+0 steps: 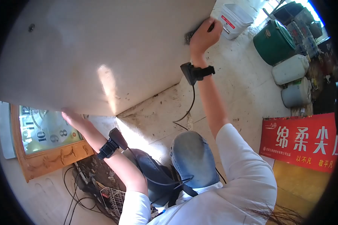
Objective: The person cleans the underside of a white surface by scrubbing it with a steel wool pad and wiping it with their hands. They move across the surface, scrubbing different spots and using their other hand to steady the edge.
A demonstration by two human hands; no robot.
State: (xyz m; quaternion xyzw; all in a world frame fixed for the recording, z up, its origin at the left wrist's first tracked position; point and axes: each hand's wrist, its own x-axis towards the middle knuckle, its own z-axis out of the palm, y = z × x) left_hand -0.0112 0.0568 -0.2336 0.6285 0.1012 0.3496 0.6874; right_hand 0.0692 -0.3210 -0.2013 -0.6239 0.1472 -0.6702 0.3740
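A large pale panel (82, 56) with a smooth, slightly scuffed face fills the upper left. My right hand (205, 39) is closed around a dark, wiry scouring pad (189, 37) at the panel's right edge; the fingers cover most of the pad. At the panel's lower edge is my left hand (76, 119), touching it near the corner of a wood-framed clock (56, 160). Most of the left fingers are hidden, so their grip cannot be made out. Both wrists wear black strapped devices with cables.
A white bucket (236, 20) stands beyond my right hand. Farther right are a green lidded bucket (274, 43), a white jug (291, 70) and a red banner (298, 140). A wire basket (114, 198) and loose black cables lie at lower left. Pale floor (236, 90) shows marks.
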